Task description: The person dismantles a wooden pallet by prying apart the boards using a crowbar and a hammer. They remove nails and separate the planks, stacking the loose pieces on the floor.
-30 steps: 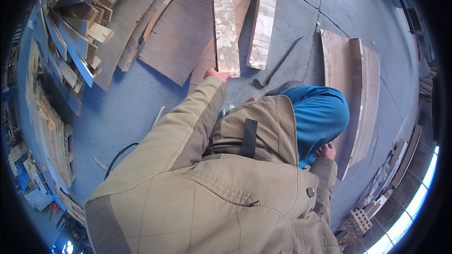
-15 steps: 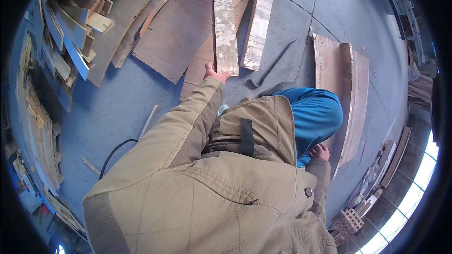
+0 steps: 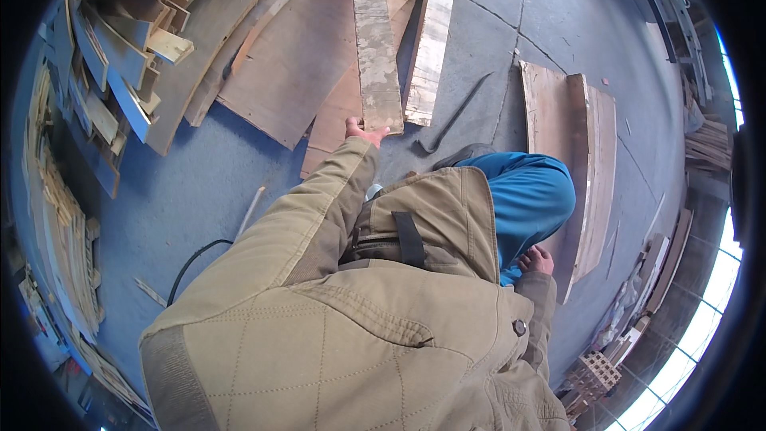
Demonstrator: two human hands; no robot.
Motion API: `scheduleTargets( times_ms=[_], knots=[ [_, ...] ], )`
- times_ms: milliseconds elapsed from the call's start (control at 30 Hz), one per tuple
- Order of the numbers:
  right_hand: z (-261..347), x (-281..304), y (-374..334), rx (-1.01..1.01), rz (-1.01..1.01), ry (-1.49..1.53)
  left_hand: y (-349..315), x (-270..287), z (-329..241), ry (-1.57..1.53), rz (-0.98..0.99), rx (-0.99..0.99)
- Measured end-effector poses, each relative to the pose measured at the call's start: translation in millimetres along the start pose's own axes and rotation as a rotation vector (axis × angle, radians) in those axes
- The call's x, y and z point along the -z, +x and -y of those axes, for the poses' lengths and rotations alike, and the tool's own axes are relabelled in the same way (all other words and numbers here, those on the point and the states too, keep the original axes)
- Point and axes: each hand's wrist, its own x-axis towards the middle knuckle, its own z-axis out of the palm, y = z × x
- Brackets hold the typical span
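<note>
My left hand (image 3: 369,129) reaches forward and grips the near end of a long, worn wooden plank (image 3: 377,64), thumb on one side and fingers on the other. Just right of it lies a second, whitish-faced plank (image 3: 432,40), apart from my hand. A dark pry bar (image 3: 463,112) with a hooked end rests on the floor to the right of both. My right hand (image 3: 536,259) is low beside my bent knee in blue trousers (image 3: 531,191), its fingers loosely curled with nothing visible in them.
Broad plywood sheets (image 3: 295,56) lie under and left of the plank. A jumbled stack of offcuts (image 3: 136,32) fills the far left. Joined boards with a raised edge (image 3: 581,160) lie right of my knee. A black cable (image 3: 195,259) curves over the concrete floor (image 3: 191,199).
The view has shifted slightly, so most things sit a little further left. My left hand keeps its hold on the plank end, and my right hand stays by the knee.
</note>
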Motion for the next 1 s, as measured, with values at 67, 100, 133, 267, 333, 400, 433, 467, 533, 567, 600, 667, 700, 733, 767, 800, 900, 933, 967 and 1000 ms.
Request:
scheduleTargets(
  times_ms=[67, 100, 133, 267, 333, 400, 433, 467, 533, 567, 600, 667, 700, 733, 767, 800, 900, 933, 967, 1000],
  knots=[
    [-1.0, 0.3, -0.3, -0.005, 0.0, 0.006, 6.8, 1.9, 9.2, -0.048, 0.013, 0.08],
    [-0.9, 0.1, -0.4, -0.004, 0.003, 0.009, 12.3, 2.2, 13.4, -0.083, 0.008, 0.131],
    [-0.7, -0.1, -1.1, -0.012, -0.013, 0.005, 15.3, 1.3, 18.9, -0.121, 0.015, 0.126],
    [1.1, -3.1, -2.9, -0.025, -0.02, 0.003, 27.5, -4.0, 40.2, -0.212, 0.025, 0.001],
    [0.3, -4.1, -3.7, -0.019, -0.038, -0.007, 36.6, -3.5, 49.2, -0.18, 0.085, -0.063],
    [-1.3, -4.7, -4.0, -0.013, -0.004, 0.031, 47.6, 1.7, 55.8, -0.089, 0.183, -0.118],
    [-2.3, -4.4, -4.3, -0.019, -0.006, 0.047, 50.4, 1.5, 57.7, -0.114, 0.205, -0.085],
    [-3.0, -4.3, -4.4, -0.012, 0.022, 0.061, 51.9, 2.2, 58.9, -0.123, 0.217, -0.061],
    [-3.8, -5.2, -4.8, -0.015, 0.031, 0.082, 52.8, 6.5, 57.8, -0.126, 0.253, -0.017],
    [-4.1, -5.4, -5.8, -0.013, 0.037, 0.094, 53.9, 9.4, 54.2, -0.121, 0.277, 0.001],
    [-4.0, -6.4, -7.0, -0.015, 0.03, 0.09, 53.8, 13.5, 50.4, -0.134, 0.317, 0.035],
    [-3.3, -9.2, -9.1, -0.023, -0.003, 0.087, 54.0, 24.7, 40.9, -0.174, 0.411, 0.119],
    [-2.5, -10.2, -10.3, -0.028, -0.015, 0.077, 54.1, 29.6, 36.2, -0.204, 0.463, 0.144],
    [-2.5, -11.6, -11.1, -0.029, -0.014, 0.073, 53.4, 32.2, 32.0, -0.21, 0.474, 0.169],
    [-2.1, -11.3, -12.0, -0.036, -0.023, 0.067, 51.4, 34.0, 29.6, -0.217, 0.485, 0.172],
    [-2.6, -11.3, -12.3, -0.04, -0.033, 0.066, 49.6, 35.1, 27.7, -0.216, 0.486, 0.156],
    [-4.6, -8.5, -10.5, -0.044, 0.01, 0.067, 46.8, 34.9, 24.6, -0.257, 0.475, 0.17],
    [-5.8, -7.2, -9.3, -0.041, 0.009, 0.062, 46.2, 34.6, 24.6, -0.248, 0.457, 0.185],
    [-6.7, -6.3, -7.7, -0.043, 0.015, 0.059, 46.8, 34.6, 24.2, -0.239, 0.459, 0.202],
    [-7.4, -6.0, -5.9, -0.046, 0.013, 0.052, 47.4, 34.7, 23.8, -0.214, 0.45, 0.214]
  ],
)
